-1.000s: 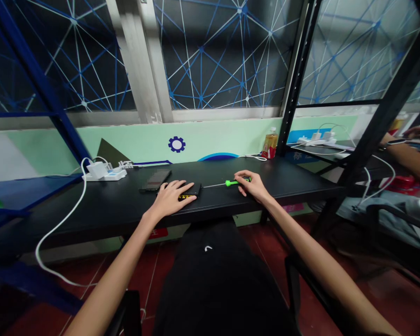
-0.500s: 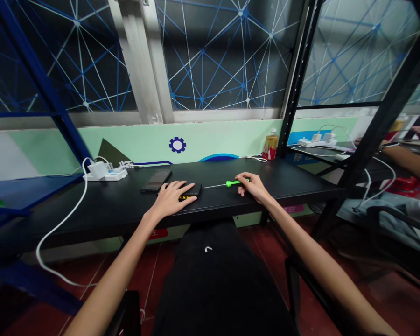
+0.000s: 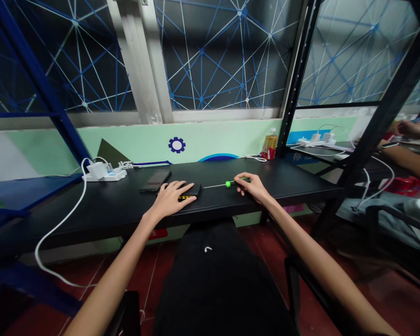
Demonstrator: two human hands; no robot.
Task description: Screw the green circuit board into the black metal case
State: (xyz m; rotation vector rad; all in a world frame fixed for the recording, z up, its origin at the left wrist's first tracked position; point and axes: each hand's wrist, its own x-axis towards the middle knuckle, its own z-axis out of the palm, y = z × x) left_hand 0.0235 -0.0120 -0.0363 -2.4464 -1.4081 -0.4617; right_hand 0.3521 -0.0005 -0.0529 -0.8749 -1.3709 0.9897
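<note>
My left hand (image 3: 171, 198) lies over a small black box (image 3: 195, 190) with yellow markings on its near side. Its thumb runs along the near edge and the other fingers stretch over the top and far side, holding the box against the table. My right hand (image 3: 252, 186) is closed around the handle of a screwdriver (image 3: 228, 184) with bright green parts. The thin metal shaft points left and its tip meets the right side of the box; whether it sits in a hole is too small to tell. A dark flat tablet-like device (image 3: 156, 180) lies behind my left hand.
The black table (image 3: 126, 205) runs along the wall. A white power strip (image 3: 105, 173) with plugs stands at the back left, its cable hanging off the front. A bottle (image 3: 269, 144) and a white cable (image 3: 255, 158) are at the back right. Another person's arm (image 3: 406, 161) shows beyond the post.
The fingers of my right hand have shifted slightly on the screwdriver handle. My left hand and the box stay put. The other person's far hand has moved left.
</note>
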